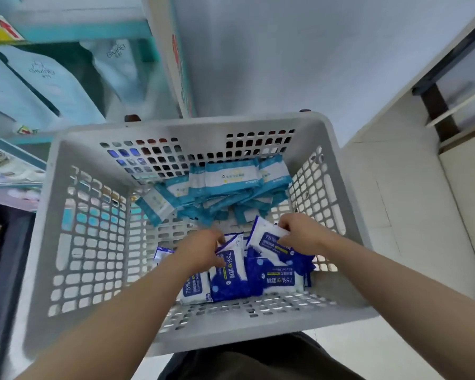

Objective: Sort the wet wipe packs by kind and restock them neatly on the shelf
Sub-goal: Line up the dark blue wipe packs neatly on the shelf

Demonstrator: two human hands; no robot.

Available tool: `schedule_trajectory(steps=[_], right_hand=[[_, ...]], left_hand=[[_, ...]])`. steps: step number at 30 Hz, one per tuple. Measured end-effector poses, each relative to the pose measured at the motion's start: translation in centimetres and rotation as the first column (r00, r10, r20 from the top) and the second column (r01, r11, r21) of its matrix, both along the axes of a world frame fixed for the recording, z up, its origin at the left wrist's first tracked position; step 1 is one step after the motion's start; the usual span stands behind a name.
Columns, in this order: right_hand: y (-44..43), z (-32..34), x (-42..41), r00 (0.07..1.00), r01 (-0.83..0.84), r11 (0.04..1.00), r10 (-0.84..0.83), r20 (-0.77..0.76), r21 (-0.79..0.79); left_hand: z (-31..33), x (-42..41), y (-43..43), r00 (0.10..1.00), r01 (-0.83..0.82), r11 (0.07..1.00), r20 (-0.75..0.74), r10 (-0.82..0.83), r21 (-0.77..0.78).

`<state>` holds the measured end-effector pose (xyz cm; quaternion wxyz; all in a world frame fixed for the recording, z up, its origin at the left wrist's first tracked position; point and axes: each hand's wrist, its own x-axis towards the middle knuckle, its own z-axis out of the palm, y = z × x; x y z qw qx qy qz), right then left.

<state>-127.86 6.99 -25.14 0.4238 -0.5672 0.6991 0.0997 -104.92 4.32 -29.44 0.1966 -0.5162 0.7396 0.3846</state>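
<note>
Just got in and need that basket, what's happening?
A person is sorting wipe packs inside a grey perforated plastic basket. Teal-and-white packs lie piled at its far end, dark blue-and-white packs at the near end. The right hand grips one tilted dark blue pack; the left hand pinches a second dark blue pack beside it.

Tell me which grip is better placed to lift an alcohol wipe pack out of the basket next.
Right. The right grip pinches a tilted-up alcohol wipe pack; the left grip only lies on the pile, hold unclear.

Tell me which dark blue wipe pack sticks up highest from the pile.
The pack pinched by the right hand: its far corner tips up above the rest.
</note>
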Motion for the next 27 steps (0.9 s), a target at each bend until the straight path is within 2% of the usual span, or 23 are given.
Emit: schedule_trajectory(steps=[3,7,10,14,16,21,27], right_hand=[[-0.3,0.5,-0.7,0.998,0.045,0.999,-0.045,-0.047,-0.014],[0.5,0.0,0.7,0.997,-0.074,0.985,0.067,0.047,0.155],[1.3,-1.3,2.3,0.985,-0.172,0.963,0.170,0.028,0.209],[1.9,-2.3,3.2,0.958,-0.271,0.951,0.282,-0.059,0.148],[2.1,-2.1,3.5,0.939,-0.323,0.936,0.335,-0.072,0.139],[2.0,-2.0,3.9,0.938,-0.329,0.926,0.343,-0.051,0.187],[0.7,-0.9,2.4,0.989,-0.144,0.976,0.149,-0.013,0.163]], left_hand=[[-0.1,0.4,-0.3,1.000,0.016,0.999,0.010,-0.016,0.043],[0.7,2.1,-1.6,0.997,-0.056,0.991,-0.048,0.062,0.118],[1.4,3.9,-1.9,0.985,-0.119,0.978,-0.105,0.138,0.171],[2.0,5.7,-1.8,0.937,-0.280,0.934,-0.151,0.316,0.222],[1.9,6.4,-1.9,0.922,-0.320,0.923,-0.152,0.355,0.215],[0.9,7.1,-1.6,0.961,-0.260,0.927,-0.019,0.275,0.269],[-1.8,7.2,-1.0,0.982,-0.154,0.952,0.144,0.120,0.263]])
